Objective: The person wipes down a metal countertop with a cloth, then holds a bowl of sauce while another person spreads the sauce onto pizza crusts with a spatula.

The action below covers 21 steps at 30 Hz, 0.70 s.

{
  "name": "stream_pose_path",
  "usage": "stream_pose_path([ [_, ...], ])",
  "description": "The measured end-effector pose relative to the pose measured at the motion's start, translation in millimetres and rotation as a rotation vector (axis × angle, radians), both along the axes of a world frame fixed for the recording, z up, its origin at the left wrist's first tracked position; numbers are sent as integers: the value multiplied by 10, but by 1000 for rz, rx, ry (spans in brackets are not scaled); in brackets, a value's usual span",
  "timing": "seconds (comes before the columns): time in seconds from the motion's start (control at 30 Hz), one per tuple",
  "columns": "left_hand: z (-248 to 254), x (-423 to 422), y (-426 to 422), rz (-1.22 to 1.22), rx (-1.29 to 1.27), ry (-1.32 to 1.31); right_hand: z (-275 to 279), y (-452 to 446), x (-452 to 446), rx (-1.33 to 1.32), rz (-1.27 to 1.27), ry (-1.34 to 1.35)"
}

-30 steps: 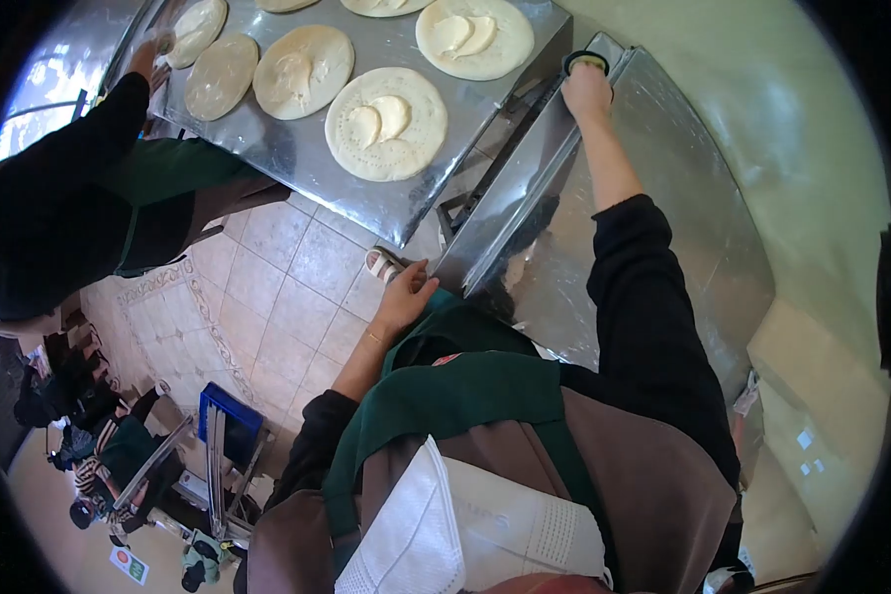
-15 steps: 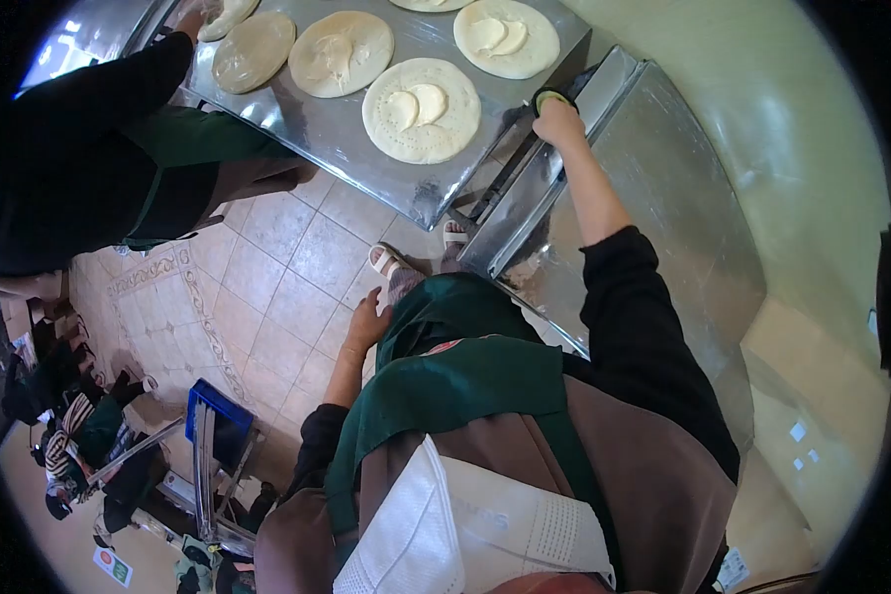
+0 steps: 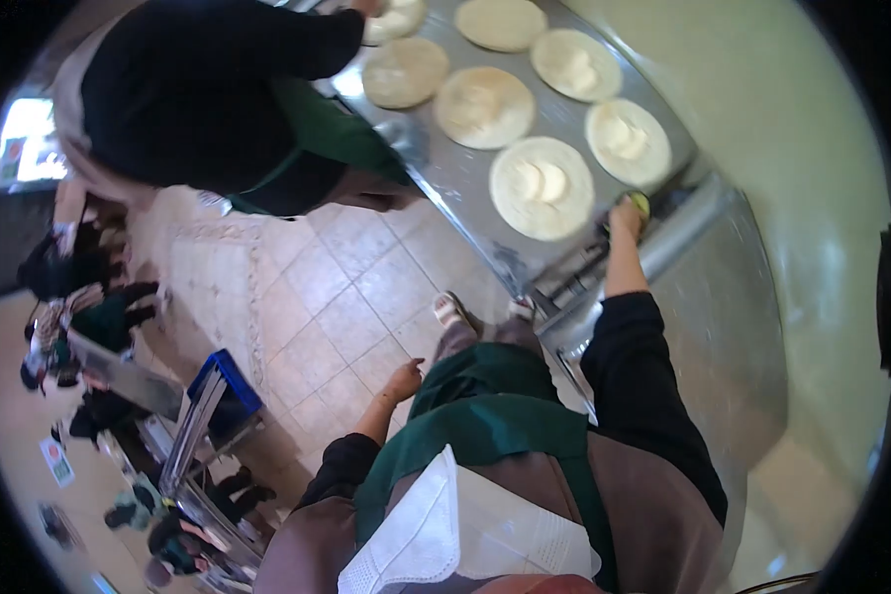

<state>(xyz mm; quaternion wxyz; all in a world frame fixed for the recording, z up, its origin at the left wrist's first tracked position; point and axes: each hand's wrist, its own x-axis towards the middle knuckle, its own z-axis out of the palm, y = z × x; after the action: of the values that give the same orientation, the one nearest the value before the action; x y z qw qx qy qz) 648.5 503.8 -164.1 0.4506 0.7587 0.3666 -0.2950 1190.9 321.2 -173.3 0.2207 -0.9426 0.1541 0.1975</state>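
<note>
My right hand point(image 3: 625, 219) reaches forward to the corner of the metal table point(image 3: 513, 259), its fingers wrapped round a small round thing with a dark rim and yellow-green inside point(image 3: 641, 205); its kind is unclear. Just left of that hand lies a flat dough round point(image 3: 542, 220) with pale crescent-shaped slices on top. Another topped dough round point(image 3: 628, 144) is a little farther off. My left hand point(image 3: 403, 381) hangs beside my green apron over the tiled floor, fingers loosely apart and holding nothing.
Several more dough rounds point(image 3: 484, 107) cover the table. A co-worker point(image 3: 213, 94) in dark sleeves and green apron stands at its left side, one hand on a dough round. A metal counter point(image 3: 708, 287) is at my right. A blue-edged cart point(image 3: 208, 396) and people are at lower left.
The view has shifted, so the table and co-worker appear farther right and more dough rounds show. My right hand still grips the round thing, now closer to the dough. My left hand still hangs down.
</note>
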Motion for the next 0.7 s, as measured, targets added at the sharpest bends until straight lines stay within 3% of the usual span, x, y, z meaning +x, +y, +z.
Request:
stream_pose_path([
  [0.03,-72,-94,24,57,-8,30,-157,20,75,90,-244,4],
  [0.1,3,-147,64,140,-32,93,-323,-53,101,218,-171,-58],
  [0.2,-57,-364,99,179,-33,130,-495,-50,106,222,-316,-128],
  [0.43,88,-282,96,261,-104,244,-307,1,-24,144,-341,-189],
  [0.57,156,393,77,259,-246,-85,-217,13,-40,109,-323,-219],
  [0.63,-91,832,-1,263,-260,-294,-169,33,-100,128,-328,-234],
  [0.7,-88,1370,-60,207,-248,-290,-218,34,-143,204,-334,-304],
])
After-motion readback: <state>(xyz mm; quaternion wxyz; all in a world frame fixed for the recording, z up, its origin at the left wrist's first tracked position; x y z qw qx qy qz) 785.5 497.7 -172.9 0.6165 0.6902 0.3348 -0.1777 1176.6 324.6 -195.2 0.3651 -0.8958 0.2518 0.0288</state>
